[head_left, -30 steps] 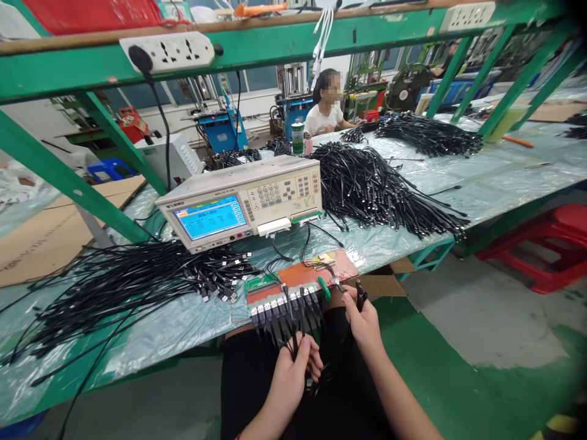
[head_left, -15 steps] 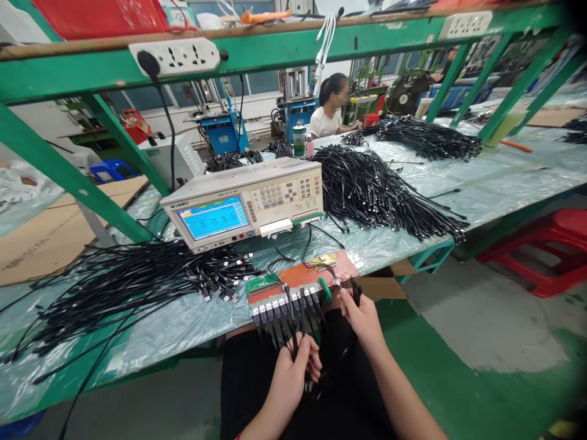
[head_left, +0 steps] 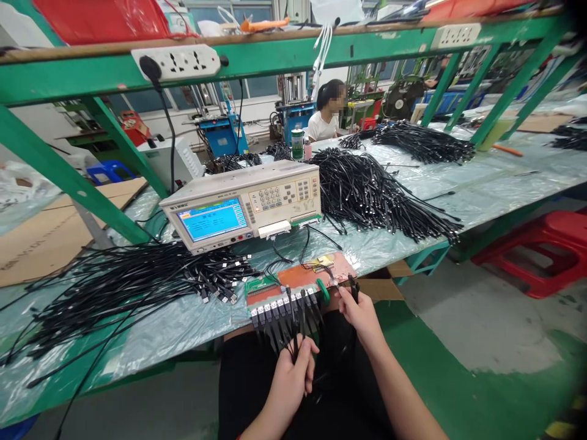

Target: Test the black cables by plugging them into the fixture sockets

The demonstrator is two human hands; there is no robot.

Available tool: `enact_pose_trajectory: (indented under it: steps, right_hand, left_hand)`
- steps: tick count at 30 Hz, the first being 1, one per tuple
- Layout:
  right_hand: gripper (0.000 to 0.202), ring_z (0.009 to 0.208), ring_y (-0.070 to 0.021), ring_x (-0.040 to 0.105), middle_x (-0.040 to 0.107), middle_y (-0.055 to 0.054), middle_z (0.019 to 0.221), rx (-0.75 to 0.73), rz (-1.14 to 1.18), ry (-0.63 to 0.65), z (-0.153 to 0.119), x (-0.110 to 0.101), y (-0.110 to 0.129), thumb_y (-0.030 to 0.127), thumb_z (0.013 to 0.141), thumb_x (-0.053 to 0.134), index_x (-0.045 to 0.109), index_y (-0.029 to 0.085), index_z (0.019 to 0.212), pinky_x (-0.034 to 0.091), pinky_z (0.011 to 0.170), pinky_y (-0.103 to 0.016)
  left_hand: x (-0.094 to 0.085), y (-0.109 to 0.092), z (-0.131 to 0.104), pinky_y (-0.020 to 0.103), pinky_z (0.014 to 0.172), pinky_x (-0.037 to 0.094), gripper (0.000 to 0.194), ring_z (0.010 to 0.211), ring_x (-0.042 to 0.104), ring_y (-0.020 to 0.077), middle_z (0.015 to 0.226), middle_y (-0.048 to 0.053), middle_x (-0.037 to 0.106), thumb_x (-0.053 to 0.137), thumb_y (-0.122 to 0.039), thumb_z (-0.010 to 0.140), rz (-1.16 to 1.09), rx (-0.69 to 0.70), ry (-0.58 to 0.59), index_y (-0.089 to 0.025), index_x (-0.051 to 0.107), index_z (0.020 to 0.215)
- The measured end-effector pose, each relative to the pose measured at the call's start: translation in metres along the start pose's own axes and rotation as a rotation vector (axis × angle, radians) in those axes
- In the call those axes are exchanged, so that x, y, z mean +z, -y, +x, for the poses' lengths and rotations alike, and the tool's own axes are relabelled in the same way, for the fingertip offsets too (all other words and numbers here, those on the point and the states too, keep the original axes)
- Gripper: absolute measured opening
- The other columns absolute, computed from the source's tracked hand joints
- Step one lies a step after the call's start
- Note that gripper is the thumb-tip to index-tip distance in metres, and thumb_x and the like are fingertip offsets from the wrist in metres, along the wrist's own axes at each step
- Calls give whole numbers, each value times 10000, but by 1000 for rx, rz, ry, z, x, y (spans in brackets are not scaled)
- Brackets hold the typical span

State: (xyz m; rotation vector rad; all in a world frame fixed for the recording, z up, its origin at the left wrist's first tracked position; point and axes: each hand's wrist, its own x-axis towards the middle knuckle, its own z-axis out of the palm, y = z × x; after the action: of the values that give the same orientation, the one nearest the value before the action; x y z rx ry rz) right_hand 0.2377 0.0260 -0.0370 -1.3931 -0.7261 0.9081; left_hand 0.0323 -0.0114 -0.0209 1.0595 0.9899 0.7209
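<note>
My left hand (head_left: 296, 370) is closed around a bunch of black USB cables (head_left: 290, 324) below the table's front edge. Their plugs sit in a row of sockets along the front of a test board (head_left: 293, 277), copper-orange with a green section. At the board's right end, my right hand (head_left: 358, 305) pinches a black cable; its plug end points at the board, and whether it is seated I cannot tell. More black cable ends stick up behind those fingers. Wires run from the board to a beige tester (head_left: 243, 205) with a lit blue screen (head_left: 212, 220).
Loose black cables lie in a pile (head_left: 132, 287) on the left, with a larger heap (head_left: 376, 189) right of the tester. A green shelf frame (head_left: 275, 52) spans above. A person (head_left: 325, 113) sits beyond the table. A red stool (head_left: 532, 253) stands at right.
The tester's screen shows a different layout of text. Both hands keep nearly the same hold and place; the view has shifted slightly.
</note>
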Motion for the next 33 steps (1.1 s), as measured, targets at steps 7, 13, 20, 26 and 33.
enact_pose_trajectory:
  steps: [7,13,20,26,33]
  right_hand:
    - [621,365,-80,331,508,-2,485,27,-13,-16,-1,-2,0,757,747,697,657,138,719,190,364,-222]
    - [676,343,-69,319,526,-20,455,81,12,60,3,2,5,811,734,654,634,137,695,190,346,-200]
    - [630,333,-80,355,533,2,462,250,120,186,9,9,17,781,717,671,599,157,751,274,316,-189]
    - [587,327,-27,149,309,108,403,369,142,213,9,10,21,748,732,687,455,210,685,99,309,-143]
    - [636,352,-25,154,272,114,422,336,136,167,1,11,18,788,670,712,442,212,664,93,329,-145]
  left_hand:
    - [-4,1,0,180,374,191,597,372,222,47,459,-98,295,491,-718,915,-20,54,-27,-145,645,848]
    - [-4,-3,-4,191,376,206,561,375,258,61,452,-85,342,494,-679,938,42,82,-25,-146,663,912]
    - [-2,-5,-4,183,340,206,543,329,270,47,504,-89,411,511,-680,925,0,41,8,-157,635,1007]
    - [1,-6,-5,175,354,236,550,334,329,43,531,-81,439,515,-681,922,-4,26,35,-149,632,999]
    - [5,-9,-8,184,364,220,575,347,324,46,542,-76,436,494,-699,920,26,10,53,-149,644,995]
